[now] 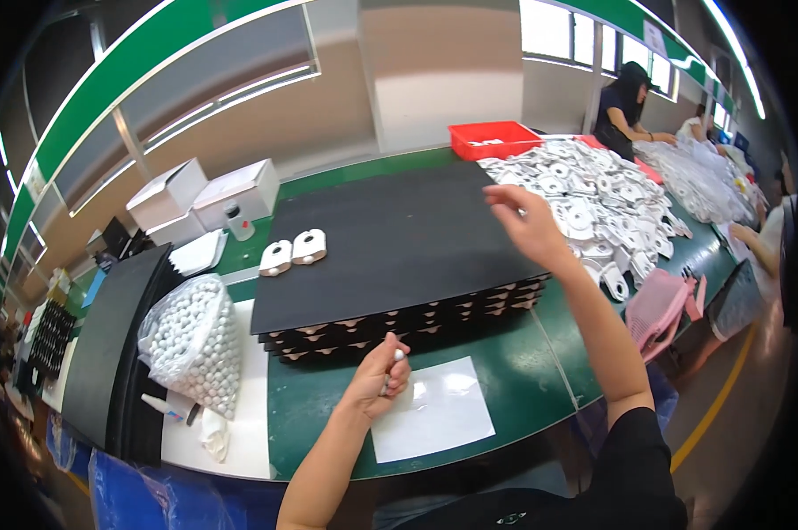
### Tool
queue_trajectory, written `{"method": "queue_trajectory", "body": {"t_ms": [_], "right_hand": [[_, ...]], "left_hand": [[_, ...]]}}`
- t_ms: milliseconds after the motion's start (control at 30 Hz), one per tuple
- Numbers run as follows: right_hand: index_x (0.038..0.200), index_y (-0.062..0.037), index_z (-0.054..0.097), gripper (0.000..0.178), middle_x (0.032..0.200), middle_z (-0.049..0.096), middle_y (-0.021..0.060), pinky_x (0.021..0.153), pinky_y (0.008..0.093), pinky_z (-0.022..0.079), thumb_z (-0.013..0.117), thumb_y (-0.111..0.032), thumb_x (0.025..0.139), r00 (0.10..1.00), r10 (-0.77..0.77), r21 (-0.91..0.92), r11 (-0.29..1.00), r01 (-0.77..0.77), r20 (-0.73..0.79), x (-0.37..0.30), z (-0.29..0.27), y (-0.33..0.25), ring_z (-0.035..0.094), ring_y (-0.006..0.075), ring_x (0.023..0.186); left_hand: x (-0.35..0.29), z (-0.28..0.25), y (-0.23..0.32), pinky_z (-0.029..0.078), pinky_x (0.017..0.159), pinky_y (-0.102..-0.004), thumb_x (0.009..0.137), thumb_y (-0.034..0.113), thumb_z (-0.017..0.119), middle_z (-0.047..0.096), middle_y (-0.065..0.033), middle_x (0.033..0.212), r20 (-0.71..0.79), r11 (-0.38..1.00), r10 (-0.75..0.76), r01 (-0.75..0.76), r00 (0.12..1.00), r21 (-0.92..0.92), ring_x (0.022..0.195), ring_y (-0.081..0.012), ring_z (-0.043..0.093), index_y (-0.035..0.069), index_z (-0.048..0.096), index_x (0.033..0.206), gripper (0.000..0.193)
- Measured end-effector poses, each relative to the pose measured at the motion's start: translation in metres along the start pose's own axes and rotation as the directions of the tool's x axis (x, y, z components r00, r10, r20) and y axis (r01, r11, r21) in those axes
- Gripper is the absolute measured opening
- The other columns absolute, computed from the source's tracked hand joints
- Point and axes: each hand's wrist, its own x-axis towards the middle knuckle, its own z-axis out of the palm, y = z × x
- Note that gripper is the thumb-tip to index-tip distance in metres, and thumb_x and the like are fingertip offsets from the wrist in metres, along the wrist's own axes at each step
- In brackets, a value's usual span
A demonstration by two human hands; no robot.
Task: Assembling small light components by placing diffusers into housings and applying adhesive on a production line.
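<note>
left hand (381, 380) grips white balls (399, 355); cannot tell if right hand (530, 225) holds anything
best keep white parts (310, 256) flat

White boxes (236, 196), 1 clear bottle (238, 222), yellow floor line (726, 403)

bright, even light; windows (545, 31) glare white, a tube (738, 53) glows upper right, the sheet (434, 411) shines, straight edges bow, corners fall black.
</note>
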Motion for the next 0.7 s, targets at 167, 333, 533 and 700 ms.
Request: {"method": "queue_trajectory", "body": {"t_ms": [167,333,533,700], "right_hand": [[0.094,-0.0031,0.061,0.019,0.085,0.062,0.0175,0.075,0.0412,0.045,0.053,-0.005,0.077,0.937,0.349,-0.687,0.683,-0.248,0.009,-0.071,-0.091,0.096,0.057,0.0337,0.082],[0.097,-0.0041,0.058,0.029,0.101,0.056,0.0133,0.082,0.0375,0.043,0.057,0.0,0.068,0.946,0.214,-0.753,0.657,0.044,0.242,-0.153,-0.097,0.116,0.048,0.0317,0.097],[0.102,-0.0049,0.058,0.032,0.1,0.057,0.0136,0.086,0.0369,0.041,0.062,-0.004,0.07,0.904,0.201,-0.455,0.891,-0.009,0.377,-0.168,-0.068,0.038,0.048,0.0318,0.1],[0.106,-0.0056,0.056,0.047,0.099,0.057,0.0097,0.085,0.0364,0.041,0.068,0.0,0.062,0.752,0.154,-0.31,0.948,0.071,0.641,-0.156,-0.069,0.006,0.047,0.0297,0.096]], "left_hand": [[-0.001,0.008,-0.004,0.022,0.038,-0.0174,0.089,0.038,0.048,0.036,0.0021,0.058,0.019,0.998,0.031,-0.03,0.999,-0.05,0.046,-0.0046,0.031,0.007,0.048,0.09,0.031],[0.0,0.01,-0.006,0.024,0.039,-0.016,0.088,0.023,0.055,0.046,0.0004,0.07,0.081,0.998,0.06,-0.059,0.995,-0.011,0.049,-0.0047,0.034,0.009,0.049,0.096,0.017],[0.001,0.0,-0.008,0.025,0.039,-0.0157,0.086,0.02,0.057,0.05,0.0002,0.074,0.045,0.991,0.117,-0.12,0.992,0.057,0.052,-0.0038,0.036,0.009,0.052,0.091,0.013],[0.0,0.0,-0.007,0.025,0.04,-0.0156,0.086,0.019,0.057,0.052,-0.0001,0.078,0.047,0.995,0.098,-0.099,0.994,0.03,0.054,-0.0038,0.037,0.007,0.056,0.092,0.014]]}}
